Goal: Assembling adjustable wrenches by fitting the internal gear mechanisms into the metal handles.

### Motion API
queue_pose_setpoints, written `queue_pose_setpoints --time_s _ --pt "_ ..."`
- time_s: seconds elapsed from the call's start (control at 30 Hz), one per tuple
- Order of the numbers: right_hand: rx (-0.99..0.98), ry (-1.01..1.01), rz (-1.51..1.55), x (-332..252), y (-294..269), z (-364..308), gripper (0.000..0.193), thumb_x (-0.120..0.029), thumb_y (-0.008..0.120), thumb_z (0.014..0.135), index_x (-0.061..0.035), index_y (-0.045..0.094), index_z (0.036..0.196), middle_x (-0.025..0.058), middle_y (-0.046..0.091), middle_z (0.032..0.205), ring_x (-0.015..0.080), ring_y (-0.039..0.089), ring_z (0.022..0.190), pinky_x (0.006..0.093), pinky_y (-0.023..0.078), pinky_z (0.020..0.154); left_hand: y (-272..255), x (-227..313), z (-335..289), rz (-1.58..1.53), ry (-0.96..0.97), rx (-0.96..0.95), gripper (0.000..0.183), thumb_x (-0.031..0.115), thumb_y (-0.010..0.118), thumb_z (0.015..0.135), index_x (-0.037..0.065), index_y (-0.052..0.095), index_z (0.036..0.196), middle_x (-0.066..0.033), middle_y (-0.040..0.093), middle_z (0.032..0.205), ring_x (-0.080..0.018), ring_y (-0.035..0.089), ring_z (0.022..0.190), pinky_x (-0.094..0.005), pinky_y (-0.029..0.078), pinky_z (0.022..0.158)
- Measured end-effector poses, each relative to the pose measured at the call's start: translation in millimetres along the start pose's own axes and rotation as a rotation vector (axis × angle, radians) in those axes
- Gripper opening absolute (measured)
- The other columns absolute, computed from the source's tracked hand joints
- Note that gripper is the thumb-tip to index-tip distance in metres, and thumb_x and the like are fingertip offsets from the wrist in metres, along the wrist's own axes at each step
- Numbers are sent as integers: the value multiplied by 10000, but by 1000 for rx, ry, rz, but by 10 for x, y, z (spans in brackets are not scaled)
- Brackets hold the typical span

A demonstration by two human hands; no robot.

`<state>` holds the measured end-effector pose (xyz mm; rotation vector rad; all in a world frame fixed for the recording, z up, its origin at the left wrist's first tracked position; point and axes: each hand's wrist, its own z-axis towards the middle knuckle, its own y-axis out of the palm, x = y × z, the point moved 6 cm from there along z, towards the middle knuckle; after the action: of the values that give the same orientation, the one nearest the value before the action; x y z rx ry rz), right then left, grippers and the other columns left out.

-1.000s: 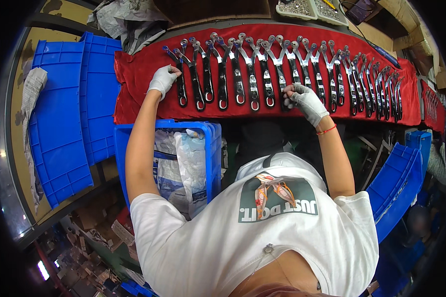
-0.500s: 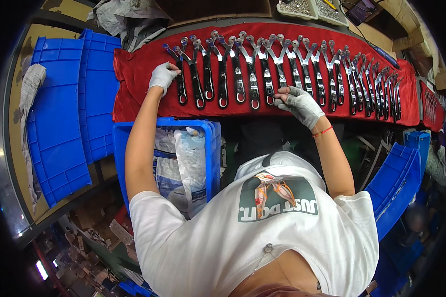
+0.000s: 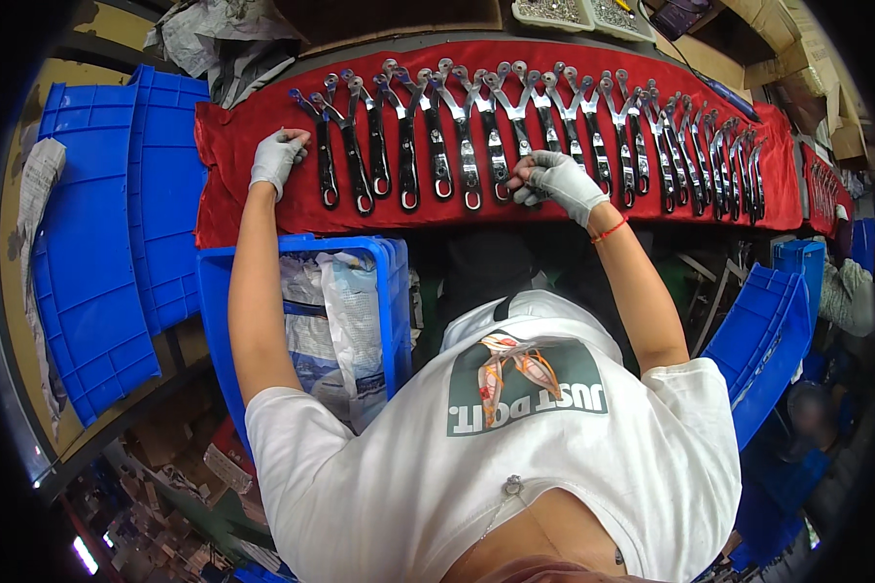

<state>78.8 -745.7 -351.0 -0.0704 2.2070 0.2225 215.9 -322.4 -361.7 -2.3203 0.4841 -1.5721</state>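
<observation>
A long red cloth (image 3: 253, 136) covers the bench, with several black and silver wrenches laid side by side in a row on it. My left hand (image 3: 277, 158), in a grey glove, rests on the cloth just left of the leftmost wrench (image 3: 323, 160), fingers curled. My right hand (image 3: 557, 180), also gloved, with a red wrist band, grips the lower end of a wrench (image 3: 527, 146) near the middle of the row.
A blue crate (image 3: 394, 291) with plastic-wrapped packs stands below the bench at my left. Blue crate lids (image 3: 97, 243) lie stacked at far left. More blue crates (image 3: 768, 340) stand at right. Crumpled paper and cardboard boxes sit behind the cloth.
My right hand has slid left along the row, from the wrenches right of centre to one nearer the middle. My left hand has stayed at the row's left end.
</observation>
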Motion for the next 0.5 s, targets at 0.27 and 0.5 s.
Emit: queue_pose_setpoints --time_s 0.27,0.5 --pt "-10 43 45 -94 102 106 132 -44 539 898 16 577 1009 104 658 889 133 634 680 231 529 607 -65 -38 53 -39 -6 33 119 157 619 869 51 645 917 6 619 785 -58 529 640 -196 422 593" --pt "-40 67 156 -36 39 124 159 -48 521 910 24 581 1038 89 639 880 143 639 738 234 537 639 -59 -17 87 -72 7 19 101 150 617 869 57 645 895 14 610 767 -59 520 635 -200 416 591"
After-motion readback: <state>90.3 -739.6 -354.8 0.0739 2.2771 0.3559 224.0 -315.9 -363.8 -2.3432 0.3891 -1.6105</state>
